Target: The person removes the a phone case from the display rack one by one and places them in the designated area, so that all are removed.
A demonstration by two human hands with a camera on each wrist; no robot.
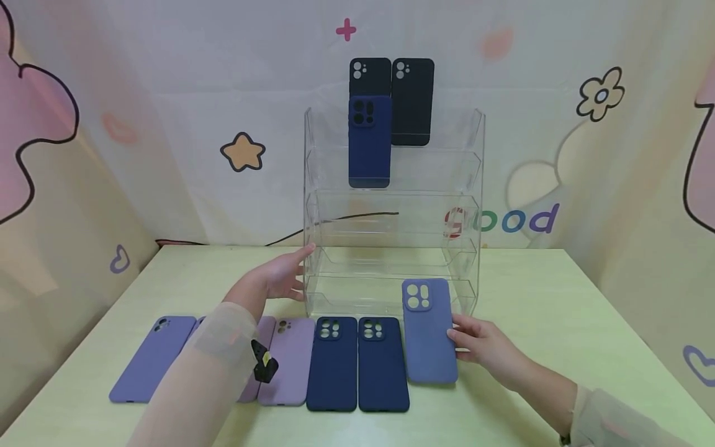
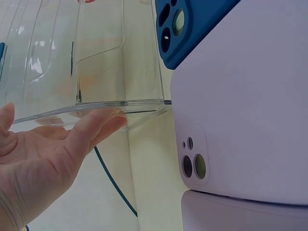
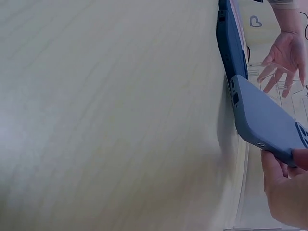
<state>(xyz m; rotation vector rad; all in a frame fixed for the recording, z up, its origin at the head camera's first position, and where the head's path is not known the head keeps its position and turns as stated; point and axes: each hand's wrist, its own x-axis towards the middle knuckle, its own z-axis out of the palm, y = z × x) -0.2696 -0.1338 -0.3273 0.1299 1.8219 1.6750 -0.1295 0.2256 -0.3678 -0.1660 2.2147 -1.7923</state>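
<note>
The left forearm (image 1: pixel 206 366) covers most of 1 lilac case (image 1: pixel 262 347) at 7 o'clock on the table (image 1: pixel 558 298). In the right wrist view, the right hand (image 3: pixel 284 192) is cut off at 4 o'clock, and the slate-blue case (image 3: pixel 262 120) runs off at 3 o'clock. The left wrist view crops 2 pale lilac cases (image 2: pixel 250 120).
</note>
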